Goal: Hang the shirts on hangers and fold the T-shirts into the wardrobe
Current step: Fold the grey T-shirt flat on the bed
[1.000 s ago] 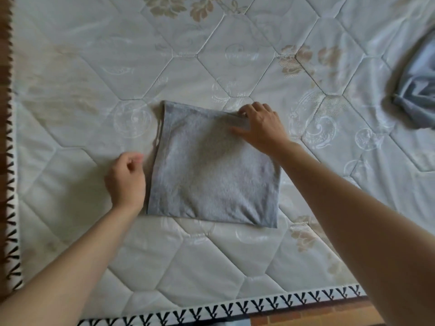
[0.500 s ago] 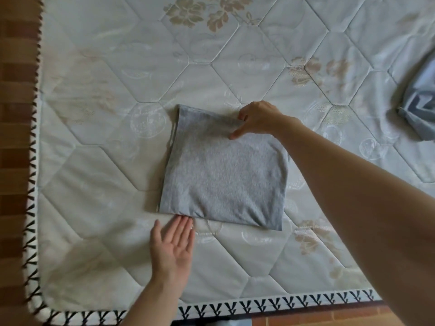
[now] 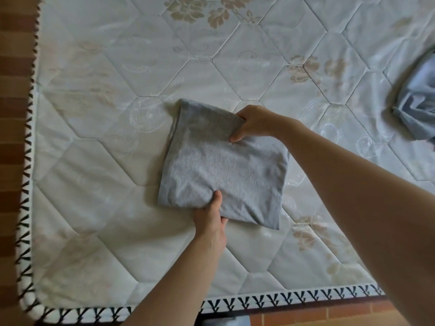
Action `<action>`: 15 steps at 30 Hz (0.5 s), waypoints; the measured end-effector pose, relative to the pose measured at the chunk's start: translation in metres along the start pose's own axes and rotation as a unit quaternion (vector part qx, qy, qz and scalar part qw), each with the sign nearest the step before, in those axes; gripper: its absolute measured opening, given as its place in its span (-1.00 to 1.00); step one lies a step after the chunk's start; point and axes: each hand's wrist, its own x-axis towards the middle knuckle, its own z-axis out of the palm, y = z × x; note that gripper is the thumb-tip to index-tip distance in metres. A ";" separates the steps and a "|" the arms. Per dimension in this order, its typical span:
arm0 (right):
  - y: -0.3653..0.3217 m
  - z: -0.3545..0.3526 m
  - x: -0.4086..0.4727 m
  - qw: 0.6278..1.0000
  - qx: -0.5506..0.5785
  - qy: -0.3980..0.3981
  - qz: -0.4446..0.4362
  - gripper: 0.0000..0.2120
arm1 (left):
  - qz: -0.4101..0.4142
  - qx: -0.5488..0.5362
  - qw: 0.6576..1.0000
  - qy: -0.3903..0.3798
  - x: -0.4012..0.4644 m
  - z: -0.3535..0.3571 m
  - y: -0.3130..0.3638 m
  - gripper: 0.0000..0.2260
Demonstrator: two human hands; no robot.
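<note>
- Readable writing or brand marks cannot be made out on any fabric; only a repeated black V-shaped pattern is seen along the white border (image 3: 294, 300) of the mattress (image 3: 98, 175).
- One folded T-shirt (image 3: 223, 165) is counted, along with one crumpled blue garment (image 3: 416, 107) at the right edge, and two hands.
- The folded T-shirt is seen as heather grey, folded into a rough square, slightly rumpled, with layered edges showing on its left side.
- The folded T-shirt is laid on the quilted mattress, near the middle of the view, well apart from the blue garment.
- The right hand (image 3: 255, 122) is placed at the far right corner of the shirt; the fabric edge is pinched between its thumb on top and its fingers curled beneath.
- The left hand (image 3: 210, 217) is placed at the near edge; its thumb is pressed on top of the cloth, while its fingers are tucked under and hidden.
- A strip of brown brick-patterned floor (image 3: 329, 314) is seen beyond the mattress edge.
</note>
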 end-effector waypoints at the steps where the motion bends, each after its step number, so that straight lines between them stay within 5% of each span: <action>1: 0.000 -0.001 -0.006 1.000 0.009 0.008 -0.004 -0.72 | 0.019 0.014 1.000 0.000 -0.002 -0.003 0.004 -0.79; 4: -0.003 -0.003 -0.027 0.999 0.041 0.029 -0.018 -0.73 | 0.107 0.072 0.992 0.008 -0.006 -0.018 0.026 -0.95; 8: -0.013 -0.005 -0.062 0.990 0.113 0.079 -0.012 -0.63 | 0.215 0.173 0.961 0.010 -0.022 -0.038 0.072 -0.83; 15: -0.043 -0.019 -0.144 0.950 0.265 0.159 -0.037 -0.73 | 0.326 0.246 0.909 -0.081 -0.103 -0.042 0.130 -0.93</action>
